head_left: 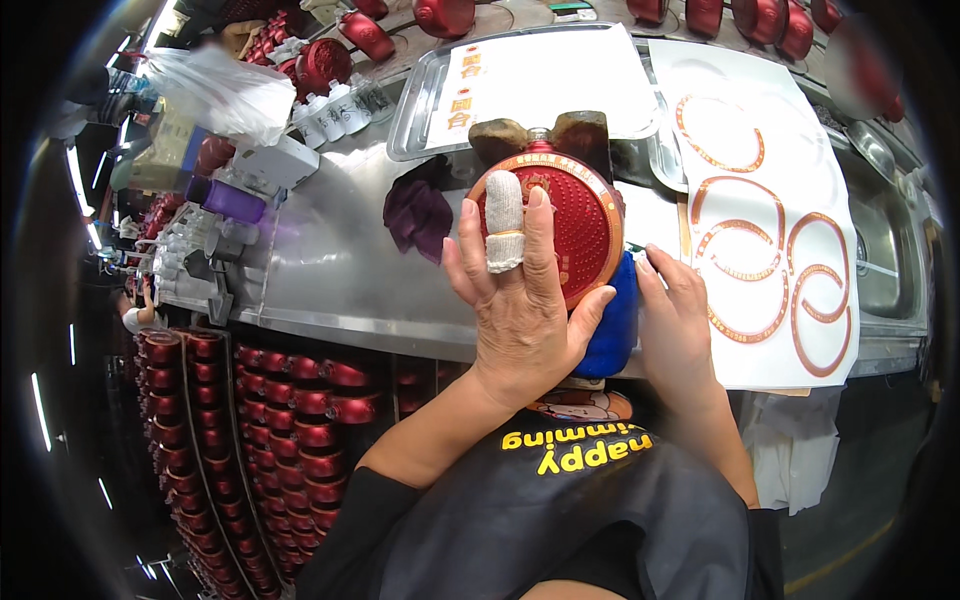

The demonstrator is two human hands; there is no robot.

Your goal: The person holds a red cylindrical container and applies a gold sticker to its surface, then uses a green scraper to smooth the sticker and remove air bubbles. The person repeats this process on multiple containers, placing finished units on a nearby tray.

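Observation:
A round red bottle (590,225) with a dotted face lies in front of me, its neck away from me between two brown padded rests (580,135). A curved orange-gold decal strip (545,160) runs along its rim. My left hand (520,315) lies flat on the bottle face, fingers spread, thumb at the lower right rim. A white knit finger sleeve (505,225) covers one of its fingers. My right hand (680,310), slightly blurred, is at the bottle's right side beside a blue cloth-like pad (612,325). Its fingers are together at a tiny item I cannot make out.
On the right lies a white sheet (770,190) with several curved orange strips. A metal tray (410,125) holds another decal sheet (545,75). A dark purple cloth (418,212) lies left of the bottle. White squeeze bottles (335,112) stand farther left; stacked red bottles (310,400) fill racks below.

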